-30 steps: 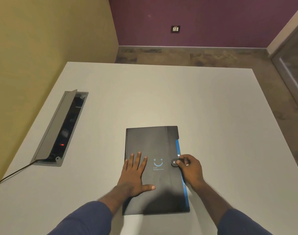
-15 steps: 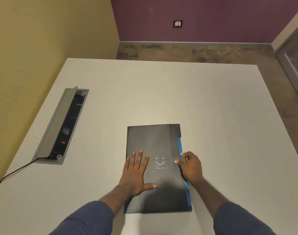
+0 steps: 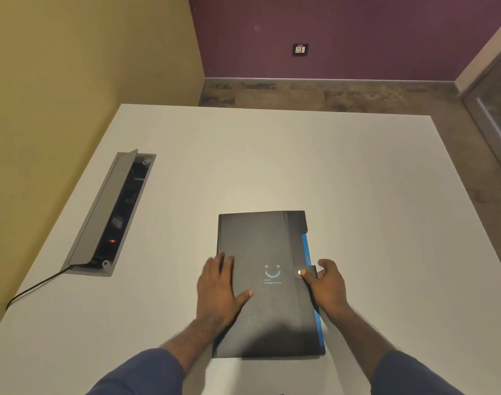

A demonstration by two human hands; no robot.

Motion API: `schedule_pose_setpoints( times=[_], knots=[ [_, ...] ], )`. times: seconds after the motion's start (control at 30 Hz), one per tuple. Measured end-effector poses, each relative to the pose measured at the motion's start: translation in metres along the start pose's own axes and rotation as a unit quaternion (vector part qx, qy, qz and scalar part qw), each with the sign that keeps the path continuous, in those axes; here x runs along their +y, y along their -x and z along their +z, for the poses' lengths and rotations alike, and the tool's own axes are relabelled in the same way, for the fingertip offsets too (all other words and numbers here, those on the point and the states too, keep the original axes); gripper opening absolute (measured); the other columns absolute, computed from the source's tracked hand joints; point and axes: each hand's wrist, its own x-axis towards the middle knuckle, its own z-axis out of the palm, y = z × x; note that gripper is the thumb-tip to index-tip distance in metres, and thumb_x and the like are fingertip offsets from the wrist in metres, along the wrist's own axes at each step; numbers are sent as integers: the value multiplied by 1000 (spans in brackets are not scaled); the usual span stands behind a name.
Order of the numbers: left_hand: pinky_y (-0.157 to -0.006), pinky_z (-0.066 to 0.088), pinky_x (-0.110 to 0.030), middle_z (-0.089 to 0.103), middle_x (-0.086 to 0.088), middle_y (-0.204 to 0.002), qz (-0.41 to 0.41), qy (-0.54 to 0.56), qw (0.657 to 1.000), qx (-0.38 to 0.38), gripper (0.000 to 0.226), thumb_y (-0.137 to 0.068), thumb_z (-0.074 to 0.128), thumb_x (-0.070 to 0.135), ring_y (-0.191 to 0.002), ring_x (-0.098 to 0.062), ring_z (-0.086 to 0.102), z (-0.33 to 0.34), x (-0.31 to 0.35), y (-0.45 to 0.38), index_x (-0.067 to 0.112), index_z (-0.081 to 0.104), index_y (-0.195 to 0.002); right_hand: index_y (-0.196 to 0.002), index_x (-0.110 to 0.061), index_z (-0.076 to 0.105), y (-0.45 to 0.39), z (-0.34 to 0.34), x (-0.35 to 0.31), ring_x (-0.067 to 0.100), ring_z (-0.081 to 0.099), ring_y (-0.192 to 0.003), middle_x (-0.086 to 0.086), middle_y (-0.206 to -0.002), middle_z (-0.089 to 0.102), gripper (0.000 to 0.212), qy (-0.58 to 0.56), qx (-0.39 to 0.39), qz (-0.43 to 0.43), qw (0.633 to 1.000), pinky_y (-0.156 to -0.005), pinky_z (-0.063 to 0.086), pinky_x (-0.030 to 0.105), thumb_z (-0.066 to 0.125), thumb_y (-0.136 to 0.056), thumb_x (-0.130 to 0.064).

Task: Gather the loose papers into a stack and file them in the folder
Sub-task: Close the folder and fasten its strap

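Observation:
A black folder [image 3: 260, 246] with a blue smile mark lies closed and flat on the white table [image 3: 357, 195], near me. A blue strip shows along its right edge. My left hand [image 3: 218, 289] rests flat on the folder's left side, fingers spread past its left edge. My right hand [image 3: 326, 283] is at the right edge, thumb pressing the flap's snap tab [image 3: 306, 272] and fingers curled beside it. No loose papers are visible.
An open grey cable box [image 3: 112, 215] with a raised lid is sunk into the table at the left, a cord trailing from it toward the near left edge. A yellow wall runs along the left, a purple wall with a socket stands beyond the far edge.
My left hand has slid left toward the folder's left edge. My right thumb has settled onto the snap tab. The folder has stayed in place.

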Motion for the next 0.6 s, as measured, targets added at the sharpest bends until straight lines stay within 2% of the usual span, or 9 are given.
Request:
schedule_pose_setpoints(
  times=[0.07, 0.13, 0.2, 0.27, 0.33, 0.4, 0.5, 0.6],
  knots=[
    [-100, 44, -46, 44, -10, -141, -99, 38, 994, 33, 88, -74, 66, 67, -126, -32, 45, -6, -5, 5, 15, 41, -141, -129, -7, 51, 6, 1, 3, 27, 61, -98, 11, -114, 62, 51, 21, 27, 20, 999, -85, 48, 34, 69, -87, -28],
    [-89, 49, -44, 50, -10, -126, -149, 53, 987, 13, 71, -77, 67, 61, -112, -30, 50, -8, -7, 9, 13, 50, -126, -123, -3, 57, 13, 2, 6, 31, 62, -104, 15, -121, 64, 39, 37, 50, 34, 997, -88, 48, 35, 66, -89, -20],
    [-88, 51, -42, 54, -12, -118, -164, 109, 980, -5, 55, -80, 69, 50, -107, -29, 54, -10, -7, 11, 10, 55, -115, -106, -3, 64, 21, 4, 7, 24, 61, -87, 17, -109, 68, 20, 39, 59, 40, 997, -79, 49, 33, 63, -89, -14],
    [-88, 53, -38, 60, -13, -113, -186, 169, 968, -14, 45, -80, 69, 38, -102, -29, 60, -14, -4, 11, 8, 61, -113, -85, -5, 63, 29, 6, 6, 17, 55, -70, 17, -94, 70, 4, 44, 56, 39, 997, -67, 46, 28, 61, -88, -6],
    [-82, 55, -34, 67, -13, -108, -221, 196, 955, -20, 40, -78, 68, 29, -96, -30, 66, -18, -1, 8, 5, 65, -110, -81, -4, 63, 32, 8, 6, 19, 55, -67, 16, -86, 69, 11, 46, 57, 26, 997, -61, 40, 26, 56, -87, 1],
    [-78, 55, -32, 71, -11, -104, -245, 227, 942, -30, 36, -76, 69, 22, -92, -29, 69, -21, -2, 6, 4, 68, -107, -84, -2, 65, 36, 8, 5, 26, 59, -73, 14, -83, 68, 15, 37, 63, 17, 997, -63, 39, 26, 52, -87, 4],
    [-73, 59, -31, 74, -7, -94, -248, 292, 923, -39, 25, -75, 70, 8, -81, -22, 70, -26, -10, 6, 4, 70, -100, -83, -2, 66, 39, 9, 2, 27, 57, -73, 12, -78, 66, 16, 22, 73, 1, 997, -64, 38, 27, 52, -88, 5],
    [-65, 52, -18, 73, 1, -91, -230, 336, 913, -25, 33, -74, 72, 1, -76, -11, 68, -34, -29, 7, 8, 69, -106, -72, -3, 65, 41, 16, -3, 26, 54, -67, 10, -67, 62, 19, -16, 53, -3, 998, -57, 37, 27, 54, -85, 6]
  ],
)
